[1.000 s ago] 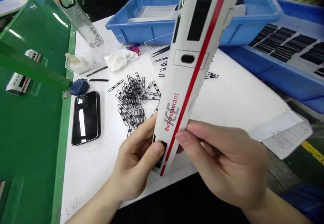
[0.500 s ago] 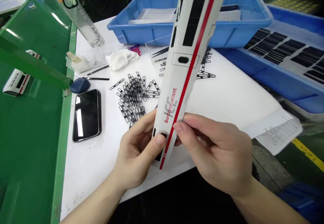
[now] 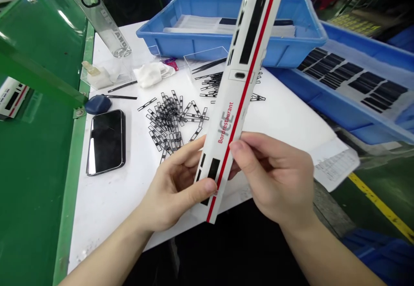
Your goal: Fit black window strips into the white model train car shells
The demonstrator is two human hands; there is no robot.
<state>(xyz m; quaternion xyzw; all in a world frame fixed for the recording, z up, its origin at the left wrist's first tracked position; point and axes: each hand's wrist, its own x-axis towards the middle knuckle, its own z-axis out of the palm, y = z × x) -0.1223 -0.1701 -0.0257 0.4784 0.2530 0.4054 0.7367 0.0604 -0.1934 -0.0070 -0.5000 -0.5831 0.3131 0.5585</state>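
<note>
A long white model train car body [image 3: 241,92] with a red stripe, dark windows and "ICE Bordrestaurant" lettering stands tilted in front of me, its top leaning right. My left hand [image 3: 179,189] grips its lower end, thumb across the front near the bottom window. Higher up, my right hand [image 3: 274,176] pinches the right edge beside the stripe between thumb and fingers; some fingertips are hidden behind the body. On the table left of the body lies a pile of small black window-frame strips [image 3: 170,120]. More strips [image 3: 211,83] lie partly behind the body.
A black phone-like device [image 3: 106,143], a dark blue lump [image 3: 98,104], a white cloth [image 3: 153,74] and a clear bottle [image 3: 113,36] stand left. Blue bins [image 3: 194,44] with stacked parts line the back and right. A green frame [image 3: 66,217] edges the table's left.
The train car body has tilted further right and its lower end now shows more. Both hands still hold it. The whole view has shifted slightly.
</note>
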